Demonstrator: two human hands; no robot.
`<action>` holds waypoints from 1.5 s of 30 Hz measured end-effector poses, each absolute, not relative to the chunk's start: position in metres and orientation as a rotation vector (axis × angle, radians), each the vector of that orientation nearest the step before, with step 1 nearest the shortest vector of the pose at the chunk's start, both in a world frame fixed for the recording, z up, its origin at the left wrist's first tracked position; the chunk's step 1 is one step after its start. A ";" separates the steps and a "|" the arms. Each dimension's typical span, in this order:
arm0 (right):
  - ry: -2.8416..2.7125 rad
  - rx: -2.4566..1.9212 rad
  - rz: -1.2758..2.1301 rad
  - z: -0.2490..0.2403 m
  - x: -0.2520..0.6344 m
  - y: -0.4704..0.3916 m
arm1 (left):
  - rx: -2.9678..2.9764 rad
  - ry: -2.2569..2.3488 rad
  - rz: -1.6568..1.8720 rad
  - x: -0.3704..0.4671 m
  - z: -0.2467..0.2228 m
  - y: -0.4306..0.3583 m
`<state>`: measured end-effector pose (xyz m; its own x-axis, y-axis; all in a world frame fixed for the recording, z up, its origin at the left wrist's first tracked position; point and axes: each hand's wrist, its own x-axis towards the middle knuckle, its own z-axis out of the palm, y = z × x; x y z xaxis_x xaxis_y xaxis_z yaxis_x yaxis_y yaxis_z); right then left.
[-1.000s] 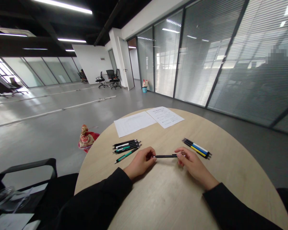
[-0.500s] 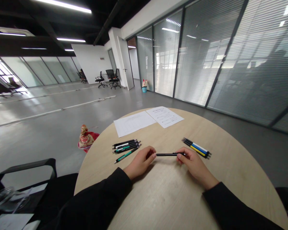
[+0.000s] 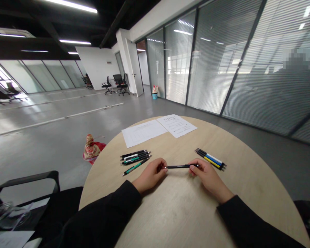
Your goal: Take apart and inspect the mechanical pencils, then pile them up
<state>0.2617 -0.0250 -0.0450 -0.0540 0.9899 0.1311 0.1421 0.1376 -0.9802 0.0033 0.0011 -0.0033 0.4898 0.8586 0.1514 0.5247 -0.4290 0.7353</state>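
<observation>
A black pen lies level between my two hands, above the round wooden table. My left hand pinches its left tip between thumb and fingers. Near the other end, my right hand grips the barrel. Several pens, black with white or green parts, lie left of my left hand, the lowest one slightly apart and slanted. Beyond my right hand rests a row of pens with white, blue and yellow barrels.
Two printed sheets lie at the table's far edge. On the floor to the left sits a red and tan bag. A black chair at the lower left holds papers and a clear object.
The pen's left tip now shows at my left fingertips, which have loosened or shifted slightly. Both hands are otherwise in nearly the same place.
</observation>
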 end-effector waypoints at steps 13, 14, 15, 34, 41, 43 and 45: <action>-1.393 -1.205 1.092 -0.042 0.261 -0.025 | 2.187 1.099 0.639 0.004 0.002 0.001; -1.396 -1.207 1.089 -0.042 0.262 -0.025 | 2.185 1.111 0.648 0.004 0.000 0.001; -1.401 -1.209 1.086 -0.043 0.262 -0.025 | 2.184 1.118 0.656 0.003 -0.001 0.001; -1.393 -1.208 1.091 -0.044 0.262 -0.024 | 2.213 1.087 0.582 0.003 0.000 0.000; -1.407 -1.233 1.085 -0.043 0.262 -0.025 | 2.204 1.099 0.611 0.002 -0.002 0.001; -1.406 -1.225 1.087 -0.043 0.262 -0.024 | 2.199 1.111 0.613 0.003 -0.003 0.000; -1.401 -1.215 1.085 -0.042 0.262 -0.024 | 2.191 1.121 0.612 0.003 -0.002 0.000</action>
<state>0.2619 -0.0243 -0.0422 -0.0519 0.9932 0.1043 0.1472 0.1109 -0.9829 0.0031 0.0002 -0.0020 0.5377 0.8334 0.1278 0.5587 -0.4658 0.6862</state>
